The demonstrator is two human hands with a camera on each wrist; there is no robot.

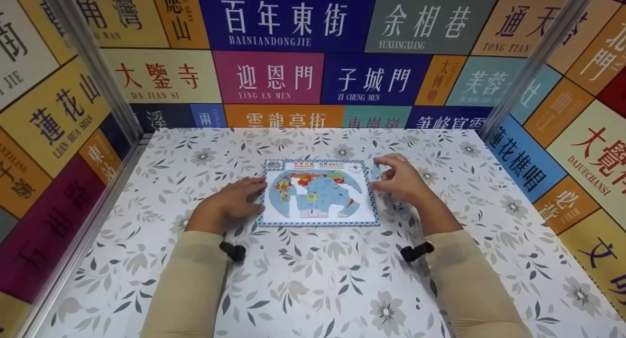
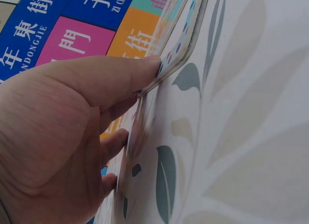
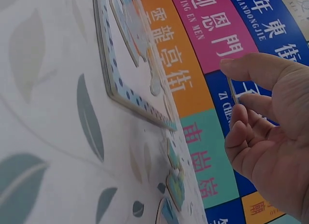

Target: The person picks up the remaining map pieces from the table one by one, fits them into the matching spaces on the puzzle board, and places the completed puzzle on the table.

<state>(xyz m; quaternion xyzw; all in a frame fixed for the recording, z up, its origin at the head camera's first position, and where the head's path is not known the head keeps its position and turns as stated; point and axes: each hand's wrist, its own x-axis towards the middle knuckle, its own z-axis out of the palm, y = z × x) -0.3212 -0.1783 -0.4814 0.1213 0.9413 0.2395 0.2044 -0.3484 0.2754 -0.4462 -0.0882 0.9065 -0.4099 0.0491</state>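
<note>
Head view: puzzle board (image 1: 319, 219) lies flat at centre of frame on the floral counter (image 1: 313, 289), world map partly filled, blank gaps in the middle. Left hand (image 1: 230, 204) rests at the board's left edge, fingers nearly straight; left wrist view shows the fingertips (image 2: 145, 69) pressing against the rim of the board (image 2: 186, 40), gripping nothing. Right hand (image 1: 398, 179) is raised just off the board's upper right corner, pinching 1 small piece (image 1: 375, 171) between thumb and forefinger; in the right wrist view the piece (image 3: 232, 90) appears edge-on, very thin. Loose pieces (image 3: 175, 183) lie on the counter at lower centre of that view, just beside the board (image 3: 133, 101). Judgement: piece is light, stiff card or foam, bendable if squeezed hard, easily dropped; best held by opposite edges with fingertips. Board looks light and likely to slide, so steady it at the rim.
</note>
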